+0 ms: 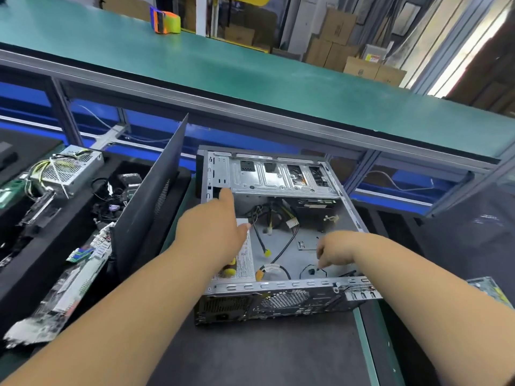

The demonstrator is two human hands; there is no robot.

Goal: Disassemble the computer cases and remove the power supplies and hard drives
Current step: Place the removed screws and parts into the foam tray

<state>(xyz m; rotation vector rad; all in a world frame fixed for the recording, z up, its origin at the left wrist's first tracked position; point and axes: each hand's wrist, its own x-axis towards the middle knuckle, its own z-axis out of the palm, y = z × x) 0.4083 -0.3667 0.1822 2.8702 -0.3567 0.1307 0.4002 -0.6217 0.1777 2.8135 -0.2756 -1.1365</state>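
— What's the biggest thing in front of you?

— The long green workbench top (250, 71), running across from nine o'clock to three. Below it, on the dark mat (264, 355), lies the open computer case (278, 299) on its side, dead centre.

— And to your left?

— The removed black side panel (150, 196) stands on edge at about ten o'clock of the case, touching its left flank. Beyond that, further toward nine, a removed power supply (67, 171) with its wire bundle sits among loose boards and parts.

— What's inside the case?

— The drive cage (278, 176) spans the twelve o'clock end. A power supply (245, 260), label up, fills the seven o'clock corner. Loose cables (281, 218) sprawl across the floor.

— Your hands?

— My left hand (214, 232) reaches over the power supply, fingers extended toward the cage's lower left corner, thumb out, gripping nothing. My right hand (334, 252) hovers at four o'clock, fingers curled down onto a thin black cable (312, 270); whether I've pinched it, I cannot tell.
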